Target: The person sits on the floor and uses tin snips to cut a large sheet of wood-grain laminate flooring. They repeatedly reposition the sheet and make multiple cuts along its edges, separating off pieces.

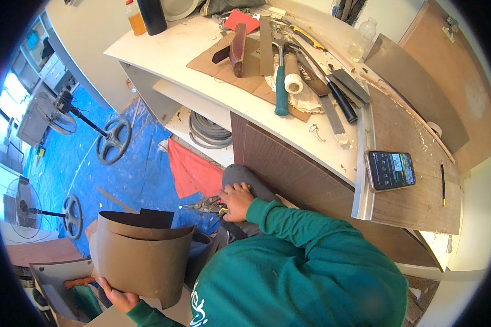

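My left hand (119,297) grips the lower left edge of a brown laminate sheet (139,256), which is curled into a loose roll. The sheet's overlapping layers show at the top. Over my knee, my right hand (236,201) is closed around the handles of a pair of metal snips (206,204). Yellow bits of the handles show beside the fingers, and the jaws point left, away from the sheet. Most of the handles are hidden under the hand.
A cluttered white counter (172,68) carries a teal-handled hammer (281,90), a wooden plane (237,52), a phone (391,170) and a pencil (443,185). Coiled grey hose (208,131) lies on the shelf below. Red cloth (188,169) hangs near blue floor sheeting (139,182); fans (68,215) stand left.
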The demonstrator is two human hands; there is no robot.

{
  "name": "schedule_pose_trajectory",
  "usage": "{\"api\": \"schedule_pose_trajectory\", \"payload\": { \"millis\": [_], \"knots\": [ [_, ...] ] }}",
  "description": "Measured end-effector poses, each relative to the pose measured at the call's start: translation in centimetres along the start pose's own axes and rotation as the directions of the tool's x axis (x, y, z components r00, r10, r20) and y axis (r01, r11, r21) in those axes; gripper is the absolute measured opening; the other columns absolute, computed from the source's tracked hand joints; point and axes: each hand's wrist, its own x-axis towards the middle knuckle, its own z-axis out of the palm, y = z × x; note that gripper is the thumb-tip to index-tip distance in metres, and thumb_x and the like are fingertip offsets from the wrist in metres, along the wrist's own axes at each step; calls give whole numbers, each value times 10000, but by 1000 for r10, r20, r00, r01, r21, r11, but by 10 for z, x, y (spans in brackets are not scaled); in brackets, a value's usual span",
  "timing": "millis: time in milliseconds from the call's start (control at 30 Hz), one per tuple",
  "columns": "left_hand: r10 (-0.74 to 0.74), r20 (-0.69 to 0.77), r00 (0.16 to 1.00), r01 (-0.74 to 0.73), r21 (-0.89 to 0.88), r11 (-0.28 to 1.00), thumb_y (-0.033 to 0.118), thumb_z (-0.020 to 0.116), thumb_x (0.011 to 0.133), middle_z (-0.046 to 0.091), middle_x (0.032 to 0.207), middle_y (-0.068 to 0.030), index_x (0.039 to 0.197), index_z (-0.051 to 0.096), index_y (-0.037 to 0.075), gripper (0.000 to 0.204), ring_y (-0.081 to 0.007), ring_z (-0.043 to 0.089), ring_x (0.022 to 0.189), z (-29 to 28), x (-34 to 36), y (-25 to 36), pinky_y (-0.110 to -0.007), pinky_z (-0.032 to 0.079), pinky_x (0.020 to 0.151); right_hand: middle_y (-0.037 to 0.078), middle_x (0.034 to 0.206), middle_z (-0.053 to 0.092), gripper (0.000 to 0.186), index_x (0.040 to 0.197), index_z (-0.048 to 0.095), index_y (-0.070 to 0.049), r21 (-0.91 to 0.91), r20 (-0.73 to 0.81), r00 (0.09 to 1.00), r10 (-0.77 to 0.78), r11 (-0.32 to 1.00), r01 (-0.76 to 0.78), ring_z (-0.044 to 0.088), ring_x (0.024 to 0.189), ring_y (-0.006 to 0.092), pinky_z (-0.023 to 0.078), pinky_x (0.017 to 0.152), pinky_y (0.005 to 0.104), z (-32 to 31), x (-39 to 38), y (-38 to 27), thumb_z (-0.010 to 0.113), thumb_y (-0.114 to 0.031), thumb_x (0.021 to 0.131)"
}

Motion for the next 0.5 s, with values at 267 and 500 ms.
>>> {"api": "schedule_pose_trajectory", "payload": {
  "millis": [267,500],
  "knots": [
    [100,-11,995,-99,42,994,338,462,1084,612,1395,-143,1383,565,17,451,-295,586,1262,5,-18,-11,-454,438,1110,162,1189,597,857,1342,593,-78,-82,81,997,-15,996,21,553,1127,374,402,939,530,-4,6,-9,820,-514,640],
    [98,1,995,-97,-84,992,293,514,1068,638,1333,-138,1361,559,-6,421,-282,620,1197,20,-26,-9,-424,475,1064,158,1203,591,943,1412,534,-25,-78,36,999,-7,997,10,539,1156,364,386,981,514,3,9,-8,856,-465,643]
  ]
}}
